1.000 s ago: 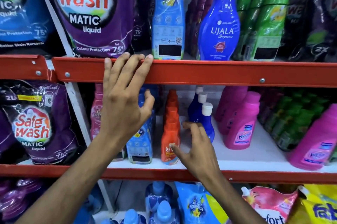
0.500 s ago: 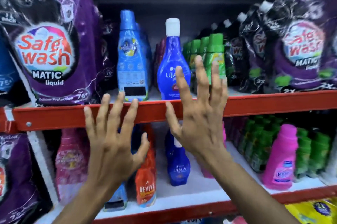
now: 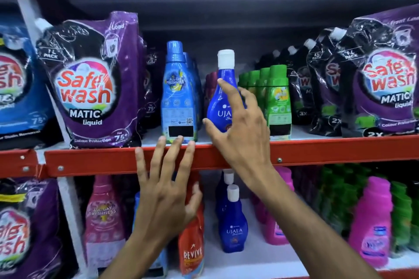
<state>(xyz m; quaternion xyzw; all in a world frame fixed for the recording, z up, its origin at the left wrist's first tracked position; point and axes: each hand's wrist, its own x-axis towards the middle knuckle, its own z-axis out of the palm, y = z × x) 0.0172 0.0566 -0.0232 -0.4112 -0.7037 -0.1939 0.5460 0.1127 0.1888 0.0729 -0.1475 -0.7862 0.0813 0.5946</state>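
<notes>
Ujala bottle [image 3: 215, 108]: deep blue with a white cap [image 3: 225, 58], upright at the front edge of the upper shelf [image 3: 328, 152], between the light-blue All Day Freshness bottle [image 3: 178, 97] on its left and the row of green bottles [image 3: 277, 97] on its right.
Right hand [image 3: 244, 133]: raised in front of the Ujala bottle; grip spread, index finger over the bottle's neck, thumb at its lower left flank, not closed round it.
Left hand [image 3: 165, 194]: grip spread wide, holding nothing; fingertips lie on the shelf's red front edge, just below the light-blue bottle.
Left end of the upper shelf: purple Safe wash Matic pouch [image 3: 95, 88] at the front edge.
Right end of the upper shelf: more Safe wash pouches [image 3: 385, 88].
Lower shelf: two smaller Ujala bottles [image 3: 233, 228], a red Revive bottle [image 3: 191, 253] partly behind the left hand, pink bottles [image 3: 374, 222] to the right.
</notes>
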